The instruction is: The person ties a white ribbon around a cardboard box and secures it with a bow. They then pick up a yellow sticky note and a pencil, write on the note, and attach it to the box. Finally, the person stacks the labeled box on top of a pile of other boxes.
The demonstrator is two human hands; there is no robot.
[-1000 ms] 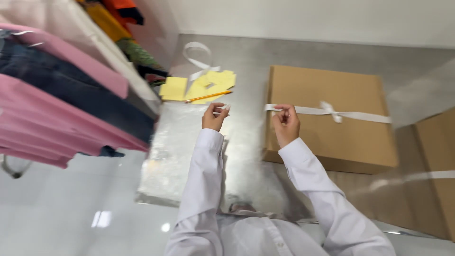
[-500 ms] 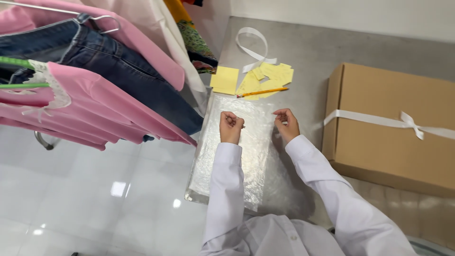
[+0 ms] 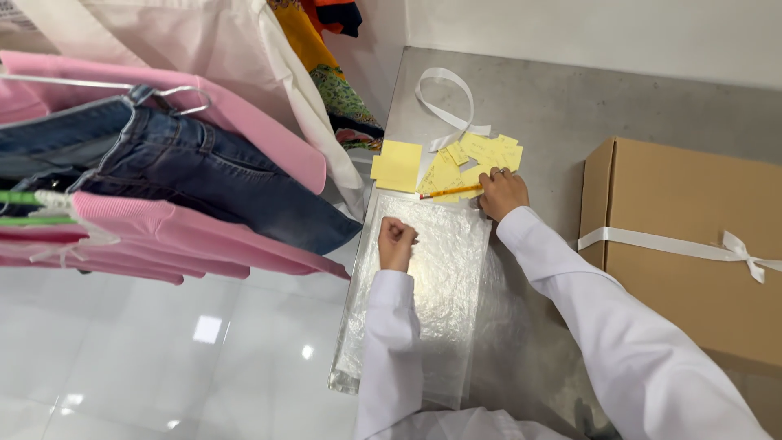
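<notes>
Sleeves: white, both reaching forward over the grey floor (image 3: pixel 570 106).
Plastic sheet (image 3: pixel 432 301): clear and crinkled, lying flat, its near end closest to the person.
Left hand (image 3: pixel 397 243): curled into a fist, fingers pressed together, resting on the sheet's upper part; I cannot tell whether it pinches the film.
Right hand (image 3: pixel 502 192): fingers pressed down at the sheet's far corner, touching the pencil (image 3: pixel 450 192) and the loose yellow notes (image 3: pixel 481 159).
Handling: judged from this, holding the film flat while lifting the pencil lightly would avoid scattering the notes.
Note pad (image 3: pixel 397 165): just left of them.
Ribbon loop (image 3: pixel 446 102): beyond.
Cardboard box (image 3: pixel 692 244): ribbon-tied, right.
Hanging clothes (image 3: pixel 163 179): left.
</notes>
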